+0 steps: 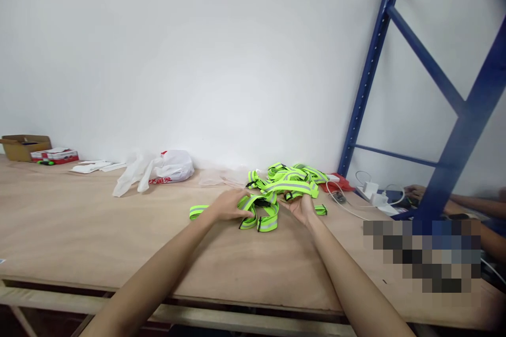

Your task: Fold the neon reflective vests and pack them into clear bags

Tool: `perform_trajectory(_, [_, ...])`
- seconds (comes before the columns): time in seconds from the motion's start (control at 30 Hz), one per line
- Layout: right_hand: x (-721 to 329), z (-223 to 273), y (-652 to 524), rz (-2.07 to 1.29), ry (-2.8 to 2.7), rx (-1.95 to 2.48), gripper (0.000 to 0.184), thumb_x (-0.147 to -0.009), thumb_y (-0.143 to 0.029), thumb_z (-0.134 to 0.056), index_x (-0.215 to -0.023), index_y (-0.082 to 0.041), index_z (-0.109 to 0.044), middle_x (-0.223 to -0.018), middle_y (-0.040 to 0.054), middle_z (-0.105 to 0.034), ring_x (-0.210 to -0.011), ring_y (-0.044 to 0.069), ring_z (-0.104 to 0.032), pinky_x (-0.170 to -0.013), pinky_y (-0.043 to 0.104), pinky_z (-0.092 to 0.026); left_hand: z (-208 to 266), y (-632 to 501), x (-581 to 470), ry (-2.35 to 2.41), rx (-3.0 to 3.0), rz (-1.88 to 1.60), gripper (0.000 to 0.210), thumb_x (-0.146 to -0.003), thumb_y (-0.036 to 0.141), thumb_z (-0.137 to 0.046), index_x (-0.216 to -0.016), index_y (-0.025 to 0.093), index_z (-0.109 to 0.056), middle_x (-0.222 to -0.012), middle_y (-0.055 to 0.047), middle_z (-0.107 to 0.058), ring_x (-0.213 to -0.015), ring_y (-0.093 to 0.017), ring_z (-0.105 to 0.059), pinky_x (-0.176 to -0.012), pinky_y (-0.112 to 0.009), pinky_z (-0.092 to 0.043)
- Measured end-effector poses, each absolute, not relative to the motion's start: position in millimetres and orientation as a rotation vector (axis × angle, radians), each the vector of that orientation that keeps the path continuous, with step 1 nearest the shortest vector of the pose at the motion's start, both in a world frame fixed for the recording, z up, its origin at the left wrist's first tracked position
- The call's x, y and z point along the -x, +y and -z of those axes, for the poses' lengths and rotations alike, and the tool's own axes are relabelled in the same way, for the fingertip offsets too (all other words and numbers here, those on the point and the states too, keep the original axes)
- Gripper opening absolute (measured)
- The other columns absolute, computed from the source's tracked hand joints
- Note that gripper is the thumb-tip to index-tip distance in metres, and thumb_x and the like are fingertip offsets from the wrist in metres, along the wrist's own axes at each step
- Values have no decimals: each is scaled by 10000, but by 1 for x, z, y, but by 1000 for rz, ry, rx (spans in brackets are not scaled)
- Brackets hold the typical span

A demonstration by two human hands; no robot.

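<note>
At the far left of my feed, midway down, sits an open cardboard box [26, 148]; something dark is inside, but I can't make out what. Just beside it, a red-and-white box [57, 157] has something white on top, and I can't see into it. Left of centre, a white plastic bag [176, 165] with red print bulges, its contents hidden from me.

At the centre, the left hand [230, 205] has thumb and fingers closed on the near straps [269, 222], yellow-green with grey stripes. My worry here is tangling: the loops cross, and a black buckle could snag if both hands pulled apart. Just right of that, the right hand [302, 209] grasps an upper strap [294, 187] from below, in front of the strap heap [288, 174]; since they overlap, I judge a hard tug could drag the pile along. Farther right, a white cable [351, 212] runs near the heap, so a stray strap end could catch it and pull on the adapter [370, 188].
</note>
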State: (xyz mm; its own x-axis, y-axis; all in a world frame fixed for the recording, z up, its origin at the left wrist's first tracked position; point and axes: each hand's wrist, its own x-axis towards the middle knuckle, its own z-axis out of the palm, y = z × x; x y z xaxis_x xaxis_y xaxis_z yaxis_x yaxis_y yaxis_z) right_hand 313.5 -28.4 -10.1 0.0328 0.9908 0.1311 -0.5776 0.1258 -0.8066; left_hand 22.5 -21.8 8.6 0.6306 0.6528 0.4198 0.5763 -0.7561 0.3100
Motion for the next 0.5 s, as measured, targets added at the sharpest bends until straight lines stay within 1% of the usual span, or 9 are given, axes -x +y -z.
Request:
perform_trajectory(0.03, [-313, 9, -30, -1337, -826, 656, 302, -938, -513, -528, -849, -242, -626, -692, 8, -665, -623, 196, -629, -742, 458, -608, -4, -22, -30, 1008, -2623, -821, 484, -766, 584, -693, -1104, 238, -658, -1148, -79, -707, -1050, -294, -628, -904, -361, -456])
perform_trajectory(0.1, [-312, 8, -32, -1310, -849, 677, 417, -921, -621, -513, -783, -234, -577, -630, -6, -607, -516, 164, -549, -655, 419, -600, 1, -19, -36, 1009, -2460, -924, 285, -765, 478, -689, -894, 224, -661, -951, -74, -723, -934, -282, -649, -848, -355, -470])
perform_trajectory(0.13, [-312, 8, -33, -1291, -854, 690, 460, -912, -658, -503, -749, -230, -546, -588, -20, -562, -466, 146, -496, -595, 387, -582, 1, -17, -34, 1014, -2392, -977, 221, -765, 434, -675, -782, 219, -629, -851, -71, -710, -876, -273, -652, -819, -352, -476])
perform_trajectory(0.2, [-315, 7, -34, -1239, -844, 709, 498, -903, -677, -495, -685, -231, -468, -514, -52, -454, -401, 114, -396, -480, 306, -506, 0, -11, -25, 1009, -2276, -1076, 213, -767, 388, -641, -676, 216, -556, -728, -65, -673, -785, -256, -654, -750, -344, -490])
perform_trajectory(0.3, [-324, 6, -33, -1136, -796, 726, 451, -896, -592, -528, -655, -237, -388, -468, -89, -331, -363, 86, -294, -382, 214, -347, -8, -2, -5, 1002, -1998, -1267, 203, -785, 414, -576, -771, 215, -538, -700, -45, -658, -662, -224, -654, -613, -321, -510])
perform_trajectory(0.37, [-331, 5, -32, -1052, -751, 743, 365, -851, -479, -577, -669, -236, -374, -473, -103, -307, -363, 76, -283, -371, 191, -298, -16, 4, 8, 1001, -1771, -1412, 237, -790, 448, -528, -850, 221, -500, -702, -17, -640, -573, -194, -640, -548, -309, -519])
perform_trajectory(0.4, [-334, 4, -31, -1008, -729, 755, 306, -812, -416, -599, -688, -235, -387, -482, -108, -307, -371, 74, -302, -381, 186, -312, -19, 6, 14, 997, -1660, -1486, 249, -783, 457, -510, -867, 226, -469, -704, -1, -625, -540, -179, -630, -530, -306, -523])
perform_trajectory(0.47, [-337, 3, -30, -923, -698, 788, 210, -726, -312, -625, -752, -236, -431, -513, -115, -339, -411, 79, -388, -437, 196, -400, -27, 10, 22, 983, -1467, -1619, 257, -760, 455, -488, -868, 235, -411, -700, 27, -585, -511, -159, -617, -515, -295, -524])
perform_trajectory(0.5, [-338, 3, -29, -883, -688, 813, 203, -693, -280, -627, -791, -238, -454, -532, -116, -364, -440, 86, -434, -477, 214, -448, -29, 11, 24, 973, -1392, -1669, 256, -749, 451, -478, -861, 238, -390, -686, 37, -561, -513, -159, -618, -511, -287, -519])
